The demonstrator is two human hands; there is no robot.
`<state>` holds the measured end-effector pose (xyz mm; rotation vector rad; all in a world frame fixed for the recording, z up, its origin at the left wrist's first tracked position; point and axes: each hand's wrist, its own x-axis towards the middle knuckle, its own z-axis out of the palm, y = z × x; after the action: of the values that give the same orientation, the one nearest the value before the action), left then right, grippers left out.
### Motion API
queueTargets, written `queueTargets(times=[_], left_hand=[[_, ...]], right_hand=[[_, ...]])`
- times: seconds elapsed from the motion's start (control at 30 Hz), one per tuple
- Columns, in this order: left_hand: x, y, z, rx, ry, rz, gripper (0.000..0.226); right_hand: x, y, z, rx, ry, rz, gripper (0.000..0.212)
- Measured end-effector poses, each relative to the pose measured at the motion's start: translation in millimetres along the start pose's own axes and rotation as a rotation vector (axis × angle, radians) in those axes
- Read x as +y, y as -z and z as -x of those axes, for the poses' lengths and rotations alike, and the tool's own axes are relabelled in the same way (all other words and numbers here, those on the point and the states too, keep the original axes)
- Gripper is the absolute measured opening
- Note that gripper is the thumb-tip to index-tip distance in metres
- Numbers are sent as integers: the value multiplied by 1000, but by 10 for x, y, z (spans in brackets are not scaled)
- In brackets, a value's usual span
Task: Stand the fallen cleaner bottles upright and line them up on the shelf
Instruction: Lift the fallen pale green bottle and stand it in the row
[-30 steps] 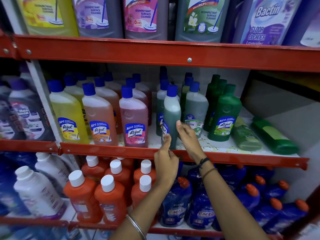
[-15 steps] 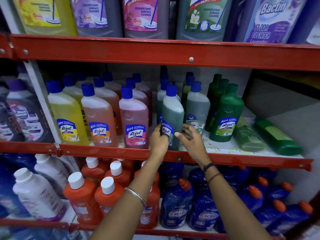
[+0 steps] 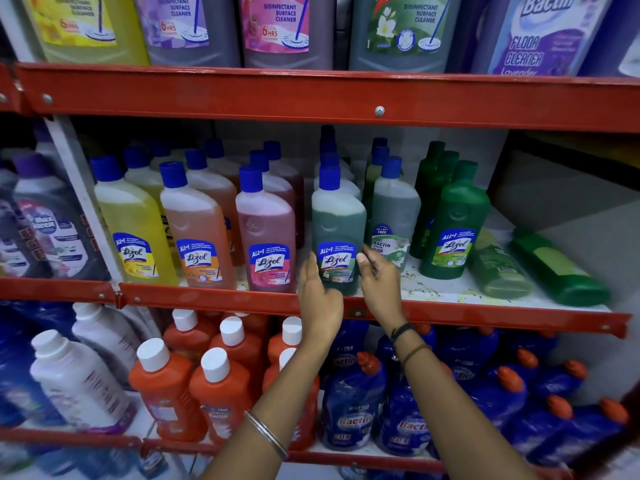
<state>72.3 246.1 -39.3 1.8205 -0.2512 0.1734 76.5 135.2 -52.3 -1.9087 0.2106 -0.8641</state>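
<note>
A person's left hand (image 3: 317,299) and right hand (image 3: 379,285) flank an upright dark green Lizol bottle (image 3: 337,233) at the front edge of the middle shelf (image 3: 450,311). Both hands are open, fingers loose beside its label; whether they touch it is unclear. To the right, two green bottles (image 3: 498,265) (image 3: 557,268) lie on their sides. Judged from here, the upright bottle needs only a gentle square-up, label forward, level with the pink Lizol bottle (image 3: 266,230); then lift each fallen bottle by its body.

Upper jugs (image 3: 194,26) cropped above
</note>
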Motion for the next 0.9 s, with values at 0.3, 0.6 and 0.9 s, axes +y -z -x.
queueTargets(times=[0.3, 0.6, 0.9], left_hand=[[127, -113, 161, 125, -39, 108, 69], [771, -1020, 381, -103, -361, 309, 34], [925, -2353, 420, -507, -102, -155, 27]], right_hand=[[-49, 113, 66, -105, 29, 81, 29], [-57, 1606, -120, 208, -4, -40, 14], [567, 2500, -626, 26, -370, 435, 19]])
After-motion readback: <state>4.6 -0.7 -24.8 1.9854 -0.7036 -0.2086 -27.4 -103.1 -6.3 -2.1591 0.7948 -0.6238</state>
